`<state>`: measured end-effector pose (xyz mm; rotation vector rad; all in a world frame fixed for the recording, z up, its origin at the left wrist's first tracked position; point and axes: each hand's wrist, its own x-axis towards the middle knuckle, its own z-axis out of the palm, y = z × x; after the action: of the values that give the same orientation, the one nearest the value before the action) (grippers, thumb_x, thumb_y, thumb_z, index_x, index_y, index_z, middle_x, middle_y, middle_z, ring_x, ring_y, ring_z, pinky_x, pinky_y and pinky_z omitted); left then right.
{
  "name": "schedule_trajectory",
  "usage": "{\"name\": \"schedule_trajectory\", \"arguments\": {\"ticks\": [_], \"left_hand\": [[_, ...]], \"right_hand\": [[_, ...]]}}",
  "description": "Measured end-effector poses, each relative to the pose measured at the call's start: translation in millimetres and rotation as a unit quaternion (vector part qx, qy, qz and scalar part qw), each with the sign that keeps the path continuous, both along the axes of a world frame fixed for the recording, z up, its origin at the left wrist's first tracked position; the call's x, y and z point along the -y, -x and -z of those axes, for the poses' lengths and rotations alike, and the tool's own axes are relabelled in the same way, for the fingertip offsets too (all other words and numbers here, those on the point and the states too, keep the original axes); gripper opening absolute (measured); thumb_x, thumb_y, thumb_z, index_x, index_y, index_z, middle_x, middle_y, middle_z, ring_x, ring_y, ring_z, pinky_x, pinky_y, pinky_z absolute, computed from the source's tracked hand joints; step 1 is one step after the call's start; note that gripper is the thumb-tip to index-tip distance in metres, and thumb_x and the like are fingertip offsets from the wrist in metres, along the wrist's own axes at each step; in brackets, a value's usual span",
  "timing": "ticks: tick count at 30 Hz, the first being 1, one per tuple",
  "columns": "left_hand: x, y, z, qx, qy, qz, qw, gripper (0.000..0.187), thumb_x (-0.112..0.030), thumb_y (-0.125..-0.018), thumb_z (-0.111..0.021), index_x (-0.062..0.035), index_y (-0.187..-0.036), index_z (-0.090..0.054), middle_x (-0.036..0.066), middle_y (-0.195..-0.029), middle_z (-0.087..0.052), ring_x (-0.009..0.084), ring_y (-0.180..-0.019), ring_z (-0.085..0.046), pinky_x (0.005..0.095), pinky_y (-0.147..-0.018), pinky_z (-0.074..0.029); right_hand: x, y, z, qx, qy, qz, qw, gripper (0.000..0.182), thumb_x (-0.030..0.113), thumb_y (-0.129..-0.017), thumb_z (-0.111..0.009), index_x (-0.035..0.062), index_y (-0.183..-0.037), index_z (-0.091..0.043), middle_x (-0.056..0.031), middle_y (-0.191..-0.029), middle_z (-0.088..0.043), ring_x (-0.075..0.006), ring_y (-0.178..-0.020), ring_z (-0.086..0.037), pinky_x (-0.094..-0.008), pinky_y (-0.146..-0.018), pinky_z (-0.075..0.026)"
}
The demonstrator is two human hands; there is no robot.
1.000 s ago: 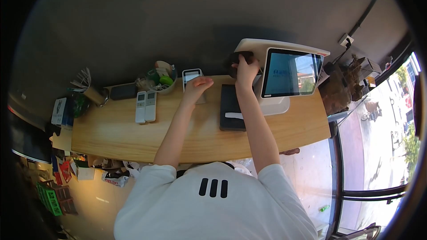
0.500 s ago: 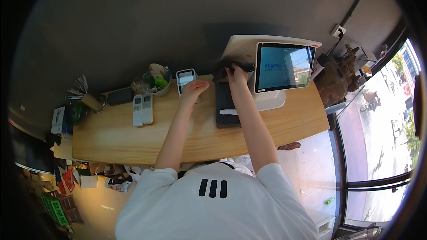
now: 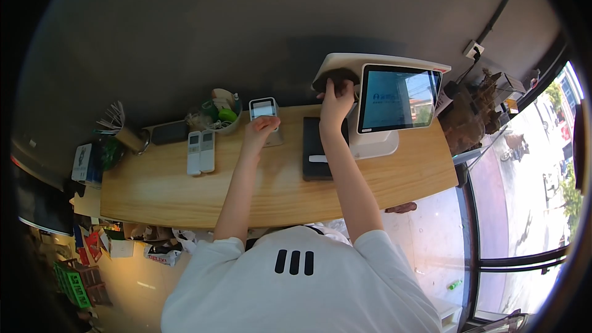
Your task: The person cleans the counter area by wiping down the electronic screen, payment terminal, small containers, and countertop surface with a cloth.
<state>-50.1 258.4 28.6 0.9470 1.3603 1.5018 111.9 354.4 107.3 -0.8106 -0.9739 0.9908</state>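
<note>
The right hand [image 3: 338, 100] grips dark cloth [image 3: 336, 76] beside the screen [image 3: 399, 98]; left hand [image 3: 259, 134], half open, clears the tabletop [image 3: 277, 188] front edge.

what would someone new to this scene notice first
Likely the bright screen at the counter's right, with its blue display and reflections. Next, the right hand holding a dark cloth-like thing against the white panel behind it. Then the two white remotes, side by side on the counter's left half.
</note>
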Motion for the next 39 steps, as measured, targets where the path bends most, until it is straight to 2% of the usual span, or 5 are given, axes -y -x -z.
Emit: {"name": "schedule_trajectory", "arguments": {"ticks": [4, 6, 23, 34, 39], "left_hand": [[0.0, -4.1, -4.3, -0.005, 0.003, 0.013, 1.0, 0.029, -0.025, -0.082, -0.072, -0.004, -0.101, -0.067, 0.003, -0.1, -0.067, 0.0104, -0.096, -0.058, 0.0247, -0.085, -0.042], [-1.0, -4.6, -4.3, -0.014, 0.019, 0.019, 1.0, 0.029, -0.027, -0.082, -0.072, -0.006, -0.101, -0.067, 0.001, -0.1, -0.067, 0.0089, -0.094, -0.058, 0.0237, -0.083, -0.04], [9.1, -1.3, -4.2, 0.019, 0.002, 0.004, 1.0, 0.023, -0.019, -0.081, -0.072, -0.0042, -0.098, -0.067, 0.003, -0.099, -0.066, 0.0108, -0.097, -0.058, 0.0268, -0.09, -0.04], [22.6, -5.7, 9.7, 0.014, 0.011, -0.013, 1.0, 0.02, -0.015, -0.08, -0.073, -0.004, -0.096, -0.068, 0.003, -0.094, -0.067, 0.0116, -0.091, -0.059, 0.0259, -0.084, -0.042], [37.2, -2.3, 16.3, 0.025, 0.037, -0.03, 0.999, 0.019, -0.014, -0.079, -0.073, -0.0044, -0.095, -0.068, 0.003, -0.093, -0.066, 0.0111, -0.091, -0.059, 0.026, -0.085, -0.043]], "right_hand": [[-19.9, -5.4, 22.1, -0.063, 0.218, -0.016, 0.974, 0.023, 0.006, -0.088, -0.058, -0.0039, -0.107, -0.05, -0.0115, -0.095, -0.057, -0.0171, -0.058, -0.058, -0.0269, -0.051, -0.051], [-26.3, -4.5, 20.7, -0.045, 0.229, -0.038, 0.972, 0.025, 0.006, -0.087, -0.059, -0.0052, -0.108, -0.051, -0.0129, -0.096, -0.058, -0.0179, -0.062, -0.06, -0.0262, -0.054, -0.051], [21.1, 9.7, -106.8, -0.112, -0.06, -0.09, 0.988, 0.017, 0.002, -0.086, -0.062, -0.0005, -0.08, -0.047, -0.0058, -0.075, -0.052, -0.0107, -0.063, -0.053, -0.0263, -0.055, -0.058], [47.8, 22.4, -27.8, -0.073, 0.079, -0.177, 0.978, 0.016, 0.005, -0.085, -0.064, -0.0024, -0.087, -0.049, -0.0079, -0.079, -0.056, -0.0142, -0.07, -0.057, -0.0264, -0.056, -0.057], [20.3, 22.2, 13.6, -0.177, 0.211, -0.198, 0.941, 0.02, 0.004, -0.085, -0.064, -0.0048, -0.098, -0.051, -0.0119, -0.096, -0.056, -0.0206, -0.083, -0.061, -0.0279, -0.066, -0.056]]}}
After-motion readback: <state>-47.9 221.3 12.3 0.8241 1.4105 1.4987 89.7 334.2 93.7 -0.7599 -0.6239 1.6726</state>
